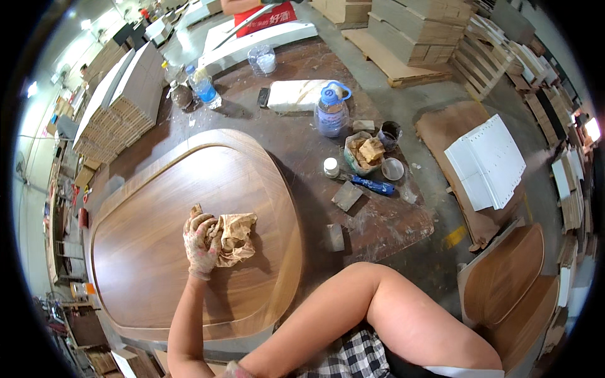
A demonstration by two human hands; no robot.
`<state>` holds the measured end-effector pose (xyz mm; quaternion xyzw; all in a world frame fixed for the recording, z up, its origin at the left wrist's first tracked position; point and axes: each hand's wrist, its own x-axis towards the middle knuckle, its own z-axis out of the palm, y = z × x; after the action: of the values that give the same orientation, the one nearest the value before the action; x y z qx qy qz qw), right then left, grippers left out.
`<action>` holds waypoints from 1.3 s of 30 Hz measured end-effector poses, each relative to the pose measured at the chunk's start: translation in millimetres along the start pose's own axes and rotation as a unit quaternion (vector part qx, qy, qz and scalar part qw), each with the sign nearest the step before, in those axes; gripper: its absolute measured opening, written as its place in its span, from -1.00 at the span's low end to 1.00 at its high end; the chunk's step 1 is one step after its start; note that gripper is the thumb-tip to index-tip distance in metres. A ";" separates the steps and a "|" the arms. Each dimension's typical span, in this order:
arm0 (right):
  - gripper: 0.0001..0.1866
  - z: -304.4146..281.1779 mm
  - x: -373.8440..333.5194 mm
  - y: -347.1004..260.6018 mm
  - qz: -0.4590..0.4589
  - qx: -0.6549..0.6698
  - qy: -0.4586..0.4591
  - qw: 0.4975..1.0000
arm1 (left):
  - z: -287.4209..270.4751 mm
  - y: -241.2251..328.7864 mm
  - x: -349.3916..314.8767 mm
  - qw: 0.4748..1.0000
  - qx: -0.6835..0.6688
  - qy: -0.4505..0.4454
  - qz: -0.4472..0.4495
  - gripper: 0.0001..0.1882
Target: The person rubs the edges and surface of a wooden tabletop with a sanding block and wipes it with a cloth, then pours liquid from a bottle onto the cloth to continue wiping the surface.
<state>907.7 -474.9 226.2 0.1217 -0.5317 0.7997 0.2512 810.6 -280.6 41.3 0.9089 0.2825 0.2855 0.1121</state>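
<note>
My left hand, in a stained pale glove, is closed on a crumpled tan rag and holds it against a wooden panel. The brown wood-grain panel has rounded corners and a curved groove near its edge. My right arm bends sharply at the elbow and crosses back toward the lower edge. Only a bit of my gloved right hand shows there, beside my left forearm. Its fingers are cut off by the picture's edge.
Right of the panel, the worn dark table holds a blue-handled tool, sanding blocks, a small white bottle, a tub of rags and a blue-capped bottle. A person in red stands beyond. White panels lie to the right.
</note>
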 end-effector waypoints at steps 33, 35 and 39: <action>-0.42 -104.2 -394.0 -16.6 0.275 -0.641 0.710 0.099 | -7.3 9.4 14.1 0.997 0.017 -0.066 -0.033 -0.69; -0.48 -93.1 -386.3 -23.8 0.224 -0.688 0.686 0.082 | -9.6 15.4 22.8 0.997 0.009 -0.074 -0.031 -0.69; -0.48 -118.7 -305.2 -33.4 -0.103 -0.489 0.729 0.468 | -8.6 8.6 7.9 0.998 0.008 -0.045 -0.037 -0.71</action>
<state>1191.6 -439.5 63.6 -0.5940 -0.4439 0.1769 0.6472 814.8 -282.8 55.0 0.9107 0.3125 0.2379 0.1276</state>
